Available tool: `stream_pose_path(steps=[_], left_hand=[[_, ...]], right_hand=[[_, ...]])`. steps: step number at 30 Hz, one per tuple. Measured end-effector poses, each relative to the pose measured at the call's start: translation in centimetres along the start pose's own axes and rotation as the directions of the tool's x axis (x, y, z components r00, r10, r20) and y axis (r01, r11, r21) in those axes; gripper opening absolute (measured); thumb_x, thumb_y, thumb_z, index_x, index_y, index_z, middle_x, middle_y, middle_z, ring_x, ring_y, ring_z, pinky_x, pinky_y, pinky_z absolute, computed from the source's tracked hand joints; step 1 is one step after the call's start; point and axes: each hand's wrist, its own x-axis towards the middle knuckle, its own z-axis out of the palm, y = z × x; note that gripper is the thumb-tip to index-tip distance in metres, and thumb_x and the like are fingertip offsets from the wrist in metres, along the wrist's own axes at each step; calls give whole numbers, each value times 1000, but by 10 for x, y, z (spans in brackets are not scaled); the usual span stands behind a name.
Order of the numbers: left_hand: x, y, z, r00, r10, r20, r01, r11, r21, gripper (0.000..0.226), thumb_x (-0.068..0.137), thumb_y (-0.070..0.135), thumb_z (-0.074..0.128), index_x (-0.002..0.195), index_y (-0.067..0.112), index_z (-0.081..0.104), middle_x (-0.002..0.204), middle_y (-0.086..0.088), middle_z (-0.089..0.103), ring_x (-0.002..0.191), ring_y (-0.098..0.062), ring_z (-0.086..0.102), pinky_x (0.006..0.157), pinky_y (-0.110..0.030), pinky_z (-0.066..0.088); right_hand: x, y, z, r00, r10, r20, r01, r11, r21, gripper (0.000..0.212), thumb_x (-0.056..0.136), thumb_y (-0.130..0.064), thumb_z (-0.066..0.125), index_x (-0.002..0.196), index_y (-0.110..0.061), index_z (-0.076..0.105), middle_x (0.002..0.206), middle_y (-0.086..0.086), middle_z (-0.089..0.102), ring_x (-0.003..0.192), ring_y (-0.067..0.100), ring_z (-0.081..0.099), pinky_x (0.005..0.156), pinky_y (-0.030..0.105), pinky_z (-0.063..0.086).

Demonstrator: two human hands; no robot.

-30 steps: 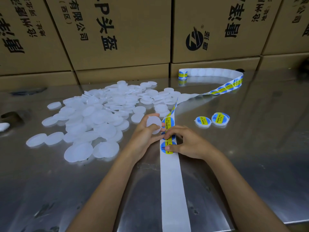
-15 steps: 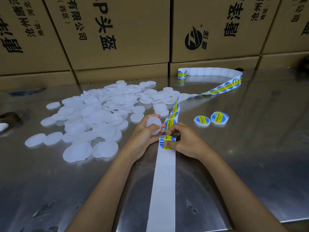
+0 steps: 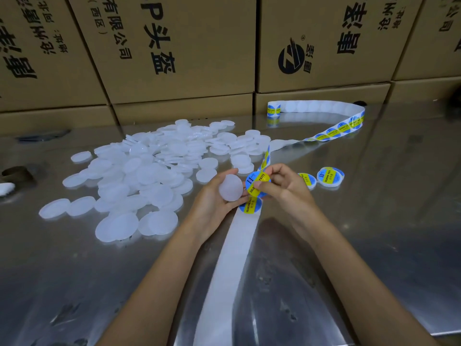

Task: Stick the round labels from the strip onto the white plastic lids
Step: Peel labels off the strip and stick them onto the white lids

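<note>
My left hand [image 3: 214, 203] holds a white plastic lid [image 3: 231, 188] upright, its flat face toward me. Right beside it my right hand [image 3: 287, 189] pinches a round blue and yellow label [image 3: 255, 184], lifted off the backing. The label strip [image 3: 229, 265] runs from the near table edge under my hands, with one label [image 3: 250, 206] still on it just below them, then curls away to the back right [image 3: 331, 133]. A heap of bare white lids [image 3: 139, 176] lies to the left. Two labelled lids [image 3: 329, 176] sit to the right of my right hand.
The work surface is a shiny metal table [image 3: 374, 233]. Stacked cardboard boxes [image 3: 174, 46] form a wall along its far edge. A dark ring-shaped object [image 3: 17, 173] and a white scrap [image 3: 6, 188] lie at the far left edge.
My right hand has peeled a label off the strip and raised it next to the lid. The empty backing has slid toward me and swung left.
</note>
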Motion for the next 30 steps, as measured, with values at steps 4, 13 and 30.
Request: stream_pose_path(steps=[4, 13, 30], left_hand=[[-5, 4, 3, 994, -40, 102, 57, 985, -164, 38, 100, 18, 47, 135, 6, 56, 128, -21, 66, 118, -36, 65, 99, -47, 54], [-11, -1, 19, 968, -116, 221, 163, 964, -209, 50, 94, 25, 49, 141, 6, 51, 137, -11, 63, 114, -25, 67, 97, -37, 55], [-13, -3, 21, 980, -111, 166, 144, 968, -205, 60, 89, 22, 51, 146, 3, 46, 141, -19, 58, 136, -33, 51, 116, -43, 36]], right_hand=[[-1, 1, 7, 999, -43, -33, 43, 999, -6, 26, 82, 5, 72, 89, -14, 55, 79, -2, 71, 75, 13, 67, 66, 24, 55], [-6, 5, 19, 989, -143, -22, 136, 971, -197, 29, 81, 6, 72, 84, -15, 52, 76, 3, 62, 70, 14, 56, 69, 29, 51], [-2, 21, 16, 965, -244, -97, 177, 878, -445, 35, 76, -18, 81, 95, -25, 53, 72, -14, 55, 60, 4, 51, 63, 32, 50]])
